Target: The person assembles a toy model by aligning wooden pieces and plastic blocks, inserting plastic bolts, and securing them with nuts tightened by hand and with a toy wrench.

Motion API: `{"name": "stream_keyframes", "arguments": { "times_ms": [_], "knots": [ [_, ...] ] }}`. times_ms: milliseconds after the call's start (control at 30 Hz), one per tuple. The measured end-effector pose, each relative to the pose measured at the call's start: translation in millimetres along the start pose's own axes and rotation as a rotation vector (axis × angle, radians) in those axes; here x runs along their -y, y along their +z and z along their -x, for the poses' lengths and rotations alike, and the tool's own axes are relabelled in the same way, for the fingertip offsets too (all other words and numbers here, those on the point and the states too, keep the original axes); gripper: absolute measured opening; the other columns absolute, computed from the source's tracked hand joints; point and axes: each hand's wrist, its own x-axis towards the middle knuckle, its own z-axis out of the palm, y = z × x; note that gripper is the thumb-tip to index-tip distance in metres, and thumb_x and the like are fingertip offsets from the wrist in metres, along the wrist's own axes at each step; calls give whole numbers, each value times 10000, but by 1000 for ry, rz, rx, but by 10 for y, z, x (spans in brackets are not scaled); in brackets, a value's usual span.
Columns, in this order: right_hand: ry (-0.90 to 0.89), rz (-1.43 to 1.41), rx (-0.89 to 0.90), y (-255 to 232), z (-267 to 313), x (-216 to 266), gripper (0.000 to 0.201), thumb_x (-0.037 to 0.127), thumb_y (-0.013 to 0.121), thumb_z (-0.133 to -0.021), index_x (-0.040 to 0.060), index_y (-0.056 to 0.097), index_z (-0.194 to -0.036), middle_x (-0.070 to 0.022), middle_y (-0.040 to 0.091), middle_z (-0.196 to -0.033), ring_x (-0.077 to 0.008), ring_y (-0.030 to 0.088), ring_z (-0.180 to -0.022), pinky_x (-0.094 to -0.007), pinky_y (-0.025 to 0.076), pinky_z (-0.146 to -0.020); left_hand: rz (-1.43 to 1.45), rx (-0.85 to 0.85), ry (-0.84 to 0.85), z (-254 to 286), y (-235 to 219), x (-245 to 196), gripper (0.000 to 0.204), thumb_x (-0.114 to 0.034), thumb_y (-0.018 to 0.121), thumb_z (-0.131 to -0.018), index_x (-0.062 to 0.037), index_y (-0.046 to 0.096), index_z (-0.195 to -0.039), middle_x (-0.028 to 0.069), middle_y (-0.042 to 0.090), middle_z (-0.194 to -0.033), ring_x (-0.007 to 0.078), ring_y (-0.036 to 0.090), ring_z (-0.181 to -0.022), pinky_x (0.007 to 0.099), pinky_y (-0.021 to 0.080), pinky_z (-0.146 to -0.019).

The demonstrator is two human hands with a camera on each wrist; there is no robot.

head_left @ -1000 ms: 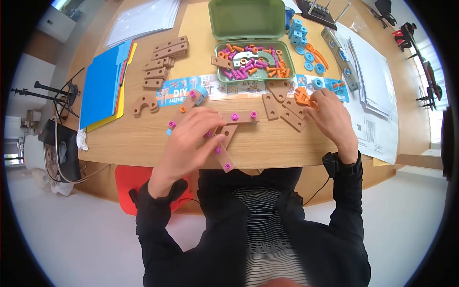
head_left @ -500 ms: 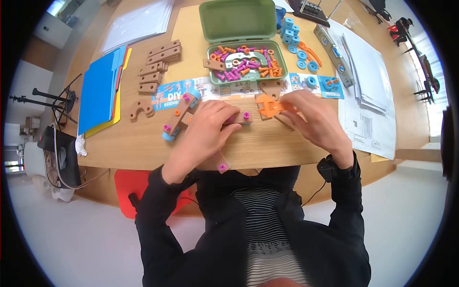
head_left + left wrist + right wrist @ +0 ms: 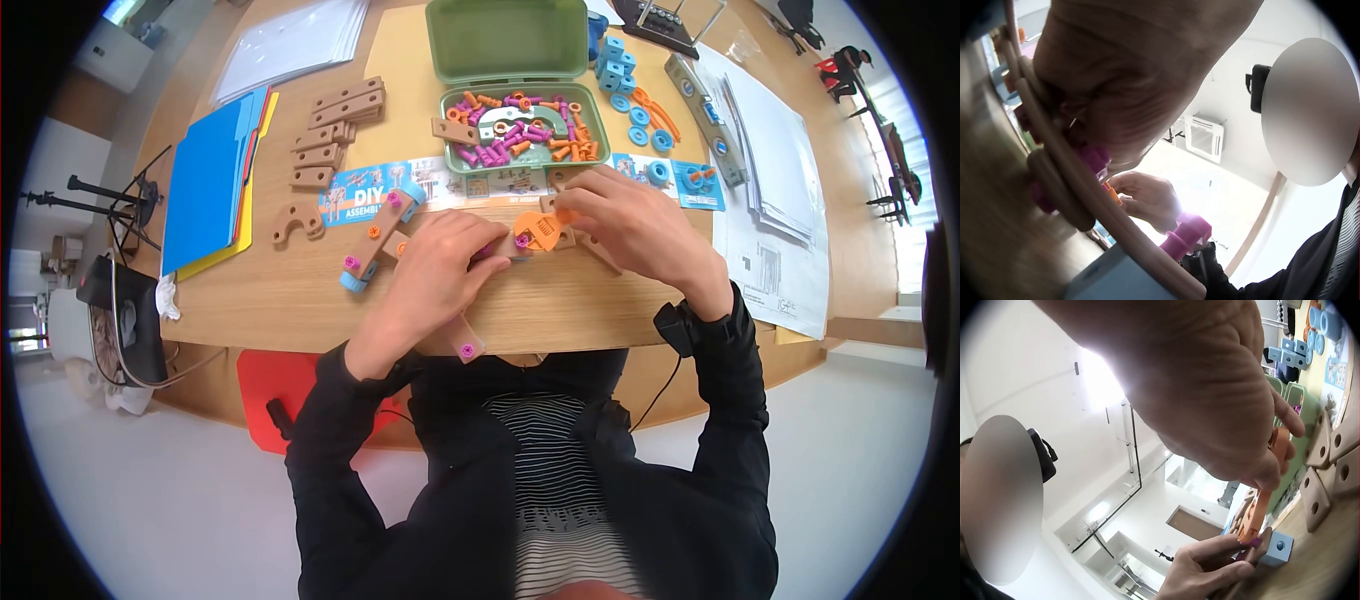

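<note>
My right hand pinches an orange wrench-like tool, its head over the magenta bolt at the right end of a brown strip. In the right wrist view the orange tool meets the bolt, and a blue block sits under the strip. My left hand grips the strip's middle between thumb and fingers, covering part of the joined pieces. Another strip points toward the table's front edge with a magenta bolt. A bolted strip with blue blocks lies left of that hand.
A green box of magenta and orange bolts stands at the back. Brown strips are stacked left of it, blue blocks and discs right. Loose brown plates lie beneath my right hand. Folders lie left, papers right.
My right hand has picked up the orange tool from the plates and brought it left onto the bolt. My left hand has moved right and down onto the strip and grips it.
</note>
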Motion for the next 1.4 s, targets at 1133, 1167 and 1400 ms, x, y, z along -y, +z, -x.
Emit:
{"name": "stream_keyframes", "arguments": {
  "times_ms": [1133,1167,1400],
  "knots": [
    [154,-88,-202,59,310,405,185,92,793,-926,35,704,-1078,-113,699,-879,-287,710,-752,-377,541,-650,-22,-45,27,28,33,-42,332,-140,843,-876,-1,748,-1162,153,758,-1080,337,698,-1046,433,552,-930],
    [167,-143,-217,57,311,388,190,84,789,-934,22,704,-1091,-114,699,-884,-273,698,-737,-368,539,-654,-26,-42,27,29,31,-40,329,-136,842,-876,-4,748,-1162,152,758,-1080,336,698,-1045,432,552,-932],
    [220,-252,-254,18,316,307,207,47,777,-956,-12,700,-1139,-107,690,-897,-216,649,-739,-339,523,-690,-103,18,34,-31,42,-104,369,-145,843,-849,-14,698,-1162,130,719,-1092,342,663,-1067,436,536,-944]
  ]
}}
